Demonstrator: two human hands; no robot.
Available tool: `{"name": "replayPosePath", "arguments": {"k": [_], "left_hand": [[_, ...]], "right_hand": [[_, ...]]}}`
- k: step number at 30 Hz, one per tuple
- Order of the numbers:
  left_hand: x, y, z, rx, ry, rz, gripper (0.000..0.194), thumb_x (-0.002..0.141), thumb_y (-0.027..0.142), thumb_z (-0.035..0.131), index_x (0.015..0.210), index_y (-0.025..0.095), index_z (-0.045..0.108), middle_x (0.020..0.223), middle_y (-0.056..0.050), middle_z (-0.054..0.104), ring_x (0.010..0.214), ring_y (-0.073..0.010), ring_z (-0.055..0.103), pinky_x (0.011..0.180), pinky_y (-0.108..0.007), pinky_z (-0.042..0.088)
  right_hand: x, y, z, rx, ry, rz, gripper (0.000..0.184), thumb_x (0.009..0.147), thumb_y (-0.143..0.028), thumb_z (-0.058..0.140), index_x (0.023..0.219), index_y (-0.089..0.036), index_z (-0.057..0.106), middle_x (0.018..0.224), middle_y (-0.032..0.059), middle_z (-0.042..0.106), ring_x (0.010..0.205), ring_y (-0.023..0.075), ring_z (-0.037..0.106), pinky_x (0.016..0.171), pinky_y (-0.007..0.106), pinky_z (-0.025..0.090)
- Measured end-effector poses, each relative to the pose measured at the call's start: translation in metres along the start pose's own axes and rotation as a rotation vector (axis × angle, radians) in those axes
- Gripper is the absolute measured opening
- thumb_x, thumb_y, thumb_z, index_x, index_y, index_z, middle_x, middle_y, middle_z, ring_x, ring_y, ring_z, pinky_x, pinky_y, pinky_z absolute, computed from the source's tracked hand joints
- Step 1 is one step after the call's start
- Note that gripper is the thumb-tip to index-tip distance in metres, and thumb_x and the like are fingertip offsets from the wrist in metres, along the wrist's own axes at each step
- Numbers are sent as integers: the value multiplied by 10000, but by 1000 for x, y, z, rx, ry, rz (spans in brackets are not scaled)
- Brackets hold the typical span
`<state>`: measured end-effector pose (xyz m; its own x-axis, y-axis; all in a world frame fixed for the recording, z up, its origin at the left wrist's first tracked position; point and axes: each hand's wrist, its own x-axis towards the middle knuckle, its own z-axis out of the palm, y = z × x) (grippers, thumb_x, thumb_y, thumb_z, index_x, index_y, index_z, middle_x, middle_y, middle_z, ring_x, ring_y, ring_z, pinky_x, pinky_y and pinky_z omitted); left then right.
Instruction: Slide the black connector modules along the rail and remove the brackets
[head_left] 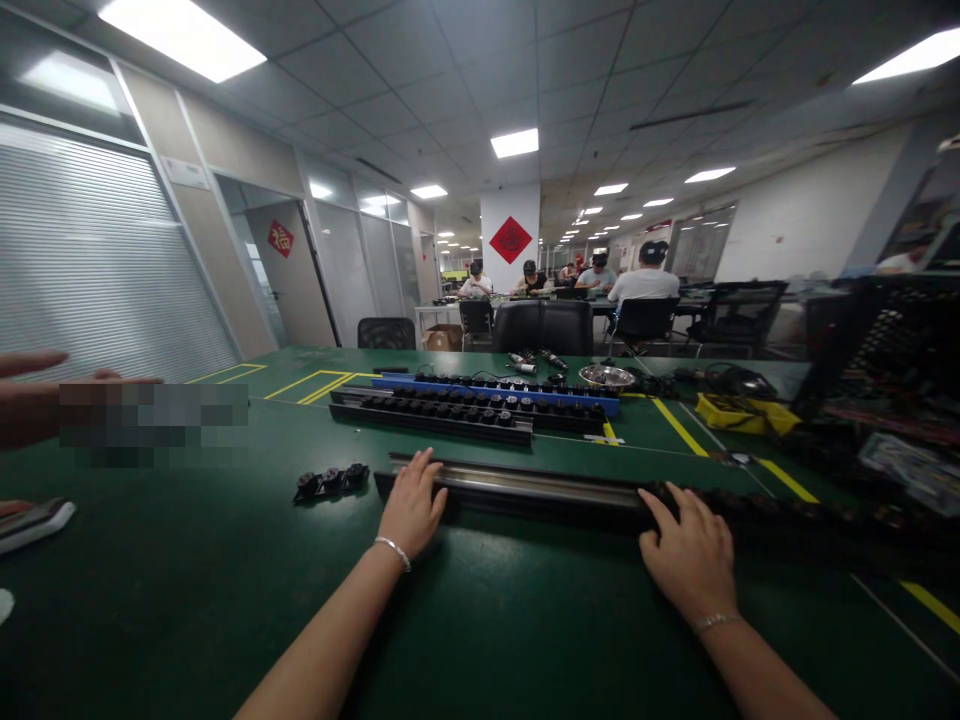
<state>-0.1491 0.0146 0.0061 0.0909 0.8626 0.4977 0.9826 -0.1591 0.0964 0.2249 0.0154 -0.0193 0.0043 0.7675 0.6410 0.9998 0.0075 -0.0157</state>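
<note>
A long black metal rail [540, 486] with a shiny channel lies across the green table in front of me. My left hand [411, 505] is closed over its left end, fingers on top and thumb at the near side. Farther right, my right hand [690, 550] grips the rail, its fingers over the top beside a row of dark parts that continues rightward in shadow. A short strip of black roller-like parts [331, 482] lies just left of the rail, apart from my left hand. What sits under my right fingers is hidden.
Behind the rail lie more black rails with rollers [435, 412] and a blue rail [495, 390]. A metal bowl [606, 376] and a yellow tray [746, 413] stand beyond. Another person's hand [30, 400] reaches in at left, above a phone-like object [36, 524]. Several people sit farther back.
</note>
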Motion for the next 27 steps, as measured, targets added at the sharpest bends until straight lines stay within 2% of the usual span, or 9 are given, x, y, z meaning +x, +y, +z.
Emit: {"name": "replayPosePath", "arguments": {"k": [4,8,14,21,27], "left_hand": [[2,39,4,-80,-115,85,434,879,345,379,1292,214,418,1470,-86,297,1362,-230,222,1093,-457,250],[2,65,9,-103,-190,113,471,874,359,387,1336,268,372,1484,-69,269,1369,-244,198,1092,-493,228],[1,85,17,-71,-228,138,523,852,421,424,1361,347,328,1481,-66,274,1371,-309,159,1067,-623,118],[0,106,19,-19,-226,165,571,841,495,425,1378,400,256,1494,-36,237,1378,-290,122,1071,-602,111],[-1,122,18,-34,-237,209,587,832,515,428,1379,419,237,1505,-22,206,1377,-314,98,1061,-630,86]], "right_hand": [[0,0,2,3,-10,-14,479,751,-263,415,1206,-197,548,1284,139,466,1249,312,360,1003,526,295],[0,-2,2,-5,-21,-21,478,758,-256,403,1210,-193,546,1286,150,456,1239,304,374,1008,532,282],[0,-11,-2,1,-22,-25,473,767,-219,390,1215,-207,539,1291,133,458,1200,272,419,1035,529,240],[1,-17,-3,-16,-46,-63,481,782,-187,375,1240,-192,521,1299,139,445,1201,250,429,1046,518,230],[0,-17,1,-15,-15,-117,488,782,-193,388,1257,-187,499,1294,145,448,1167,251,464,1040,516,251]]}}
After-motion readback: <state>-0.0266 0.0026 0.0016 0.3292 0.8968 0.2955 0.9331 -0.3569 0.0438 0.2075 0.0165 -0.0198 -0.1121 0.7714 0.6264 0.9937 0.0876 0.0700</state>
